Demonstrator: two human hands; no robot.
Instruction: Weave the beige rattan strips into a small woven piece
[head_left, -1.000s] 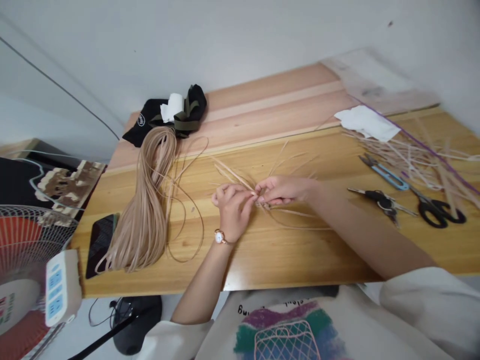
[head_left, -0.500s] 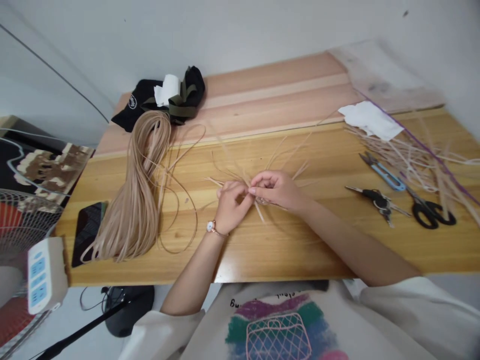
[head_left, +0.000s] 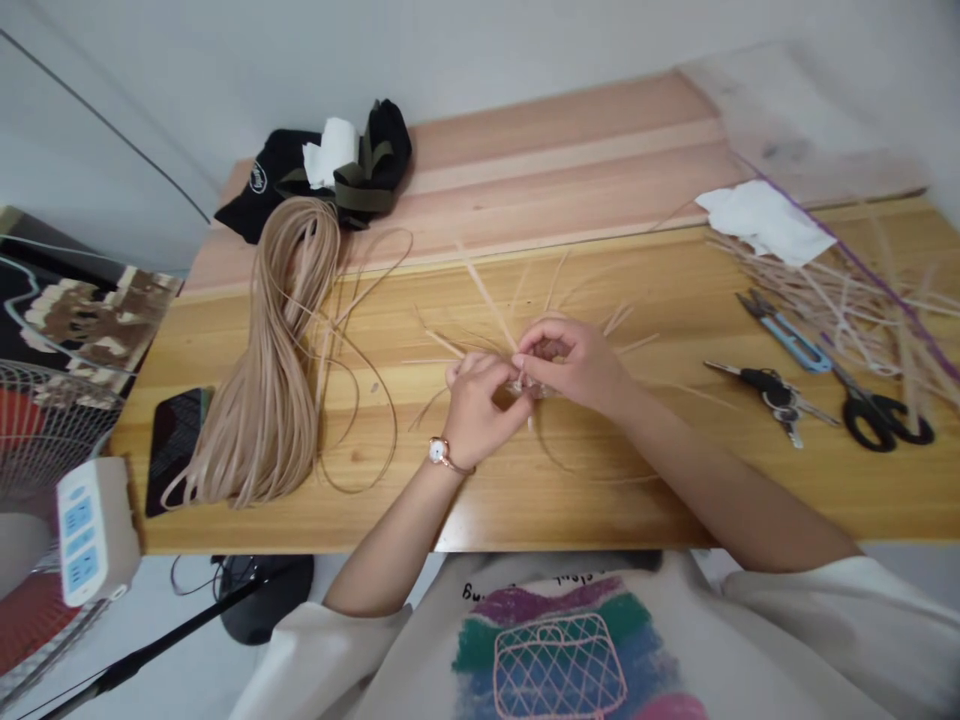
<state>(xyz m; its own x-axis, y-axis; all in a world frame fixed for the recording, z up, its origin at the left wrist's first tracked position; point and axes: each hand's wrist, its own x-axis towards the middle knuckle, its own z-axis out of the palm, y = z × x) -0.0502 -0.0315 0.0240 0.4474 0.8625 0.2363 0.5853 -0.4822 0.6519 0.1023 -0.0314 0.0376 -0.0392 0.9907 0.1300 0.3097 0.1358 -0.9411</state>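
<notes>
Between my hands is a small woven piece of pale tan strips (head_left: 534, 385), its loose ends fanning out over the table on all sides. My left hand (head_left: 481, 398), with a watch at the wrist, has its fingers closed on the near left side of the piece. Thumb and fingers of my right hand (head_left: 574, 360) pinch a strip at its upper edge. One long strip (head_left: 484, 285) stands up away from the fingers. Most of the weave is hidden under both hands.
A thick bundle of tan strips (head_left: 274, 400) lies left, beside a phone (head_left: 176, 445). Behind it sit a black bag (head_left: 379, 165) and a paper roll (head_left: 334, 152). To the right are blue thread snips (head_left: 787, 335), keys (head_left: 772, 395), black scissors (head_left: 877, 415) and strip offcuts (head_left: 832, 295).
My view has shifted slightly. The hands have separated a little around the woven piece, and a long strip now shows standing upward from the right fingers.
</notes>
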